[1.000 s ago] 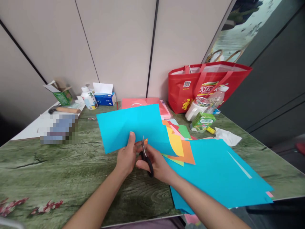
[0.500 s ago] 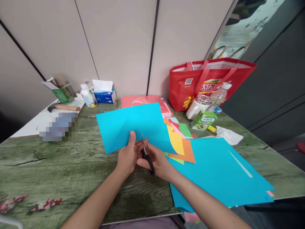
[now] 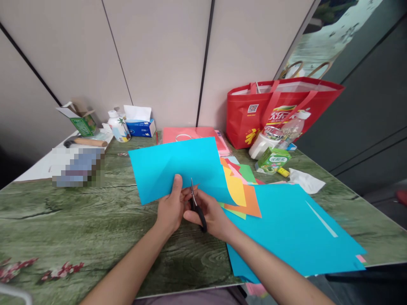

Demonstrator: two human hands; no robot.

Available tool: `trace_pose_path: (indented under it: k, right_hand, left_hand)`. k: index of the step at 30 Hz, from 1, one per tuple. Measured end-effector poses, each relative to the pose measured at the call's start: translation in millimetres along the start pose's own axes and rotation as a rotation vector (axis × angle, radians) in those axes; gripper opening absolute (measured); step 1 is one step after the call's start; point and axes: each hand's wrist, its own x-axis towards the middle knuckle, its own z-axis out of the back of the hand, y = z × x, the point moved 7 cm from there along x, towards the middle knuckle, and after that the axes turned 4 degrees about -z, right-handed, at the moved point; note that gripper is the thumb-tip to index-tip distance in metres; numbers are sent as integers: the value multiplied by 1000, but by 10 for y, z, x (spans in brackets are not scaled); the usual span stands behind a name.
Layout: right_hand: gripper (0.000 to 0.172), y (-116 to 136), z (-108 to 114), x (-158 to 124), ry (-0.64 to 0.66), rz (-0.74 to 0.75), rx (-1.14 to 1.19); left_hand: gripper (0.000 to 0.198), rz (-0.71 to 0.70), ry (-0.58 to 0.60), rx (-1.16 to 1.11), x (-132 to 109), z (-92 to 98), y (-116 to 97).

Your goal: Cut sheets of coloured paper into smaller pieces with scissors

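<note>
A bright blue sheet of paper (image 3: 178, 165) is raised above the table. My left hand (image 3: 171, 207) grips its lower edge, thumb on top and the other fingers mostly hidden. In my right hand (image 3: 211, 212) is a pair of black-handled scissors (image 3: 197, 210), its blades at the sheet's lower edge and pointing away from me. The fingertips of both hands nearly meet beside the blades. Under the sheet's right end lie yellow (image 3: 235, 186) and orange paper (image 3: 253, 201). A large blue sheet (image 3: 286, 237) rests under my right forearm.
A red tote bag (image 3: 241, 114) stands at the back right, near a clear bottle (image 3: 294, 127), a green carton (image 3: 272, 160) and a crumpled tissue (image 3: 307, 181). Back left are a tissue box (image 3: 141, 128), a white bottle (image 3: 118, 127) and a hammer (image 3: 87, 142). Pink packs (image 3: 197, 133) lie behind.
The scissor blades look slightly more closed than before. Both hands and the blue sheet keep nearly the same place; the whole view has shifted very slightly.
</note>
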Motion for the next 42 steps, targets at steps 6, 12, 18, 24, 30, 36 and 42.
trace_pose_path:
  k: [6, 12, 18, 24, 30, 36, 42]
  right_hand:
    - [45, -39, 13, 3, -8, -10, 5]
    - [43, -34, 11, 7, -20, -6, -8]
    - [42, -33, 9, 3, -16, 0, -3]
    - [45, -56, 16, 3, -7, -3, 25]
    - [46, -52, 18, 2, -6, -2, 24]
    - [46, -56, 19, 5, -5, -6, 21]
    - [46, -72, 26, 10, -16, 2, 2]
  left_hand:
    - [57, 10, -10, 13, -10, 16, 14]
    - [55, -7, -6, 5, -5, 13, 6]
    - [53, -9, 1, 23, 1, 19, 13]
    - [49, -15, -10, 10, -16, 13, 3]
    - [47, -29, -13, -11, -15, 6, -18]
    - [50, -23, -19, 13, -15, 15, -6]
    - [48, -32, -16, -18, -11, -2, 0]
